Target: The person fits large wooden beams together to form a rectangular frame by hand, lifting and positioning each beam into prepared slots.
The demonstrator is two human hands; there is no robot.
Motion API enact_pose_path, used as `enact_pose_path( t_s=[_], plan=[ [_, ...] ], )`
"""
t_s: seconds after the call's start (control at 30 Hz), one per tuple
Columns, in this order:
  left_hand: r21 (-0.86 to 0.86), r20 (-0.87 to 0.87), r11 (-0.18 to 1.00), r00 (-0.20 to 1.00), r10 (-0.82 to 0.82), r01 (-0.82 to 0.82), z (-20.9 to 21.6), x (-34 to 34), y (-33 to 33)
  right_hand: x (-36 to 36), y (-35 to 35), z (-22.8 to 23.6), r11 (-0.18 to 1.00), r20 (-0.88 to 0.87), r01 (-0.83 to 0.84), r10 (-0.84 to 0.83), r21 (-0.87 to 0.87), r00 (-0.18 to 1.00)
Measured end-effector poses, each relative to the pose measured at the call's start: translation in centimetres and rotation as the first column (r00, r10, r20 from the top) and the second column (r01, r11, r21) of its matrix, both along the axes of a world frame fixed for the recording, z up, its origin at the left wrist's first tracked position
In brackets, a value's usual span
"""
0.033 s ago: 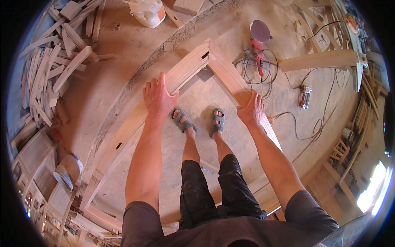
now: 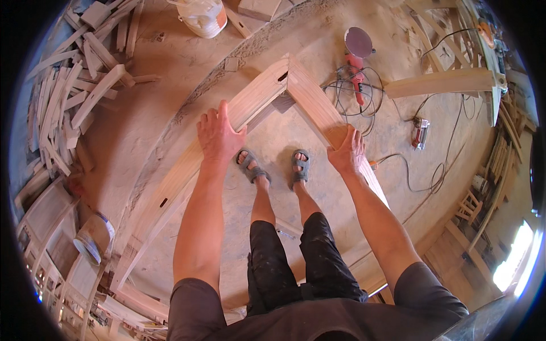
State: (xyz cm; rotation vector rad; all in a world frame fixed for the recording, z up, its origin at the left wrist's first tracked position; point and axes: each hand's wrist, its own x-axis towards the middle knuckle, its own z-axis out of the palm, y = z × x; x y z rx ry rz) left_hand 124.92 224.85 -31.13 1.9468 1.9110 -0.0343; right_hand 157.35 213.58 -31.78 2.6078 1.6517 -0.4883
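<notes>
A large pale wooden frame (image 2: 311, 98) surrounds my feet, its two beams meeting in a corner ahead of me. My left hand (image 2: 217, 135) grips the left beam, thumb on the inner side and fingers over the top. On the right beam, my right hand (image 2: 347, 151) is wrapped around the wood in the same way. Dark slots show in the left beam, one close to the corner and one further back. A smaller block (image 2: 282, 103) sits beneath the corner. My forearms cover part of both beams.
Ahead to the right lies a red disc sander (image 2: 357, 74) with a coiled cord. A small red and silver power tool (image 2: 421, 134) rests nearby, cables around it. Offcuts (image 2: 99, 94) pile up at far left. Buckets (image 2: 203, 17) stand ahead and at left. Timber lines the right.
</notes>
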Motion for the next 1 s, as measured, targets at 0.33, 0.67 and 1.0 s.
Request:
enact_pose_path(
  t_s=[0.33, 0.67, 1.0],
  plan=[
    [-0.013, 0.030, 1.000, 1.000, -0.006, 0.006, -0.3, -0.1, 0.7, -0.3, 0.3, -0.2, 1.000, 0.013, 0.013, -0.014, 0.019, 1.000],
    [0.012, 0.066, 1.000, 0.998, 0.009, -0.010, -0.5, 0.1, 1.2, -0.5, 0.9, 0.0, 0.999, 0.022, 0.043, -0.042, -0.029, 0.999],
    [0.045, 0.111, 0.999, 0.994, -0.006, 0.001, -0.7, -0.4, 1.0, -1.1, 3.4, 1.6, 0.993, -0.179, 0.000, -0.021, -0.116, 0.984]
  ],
)
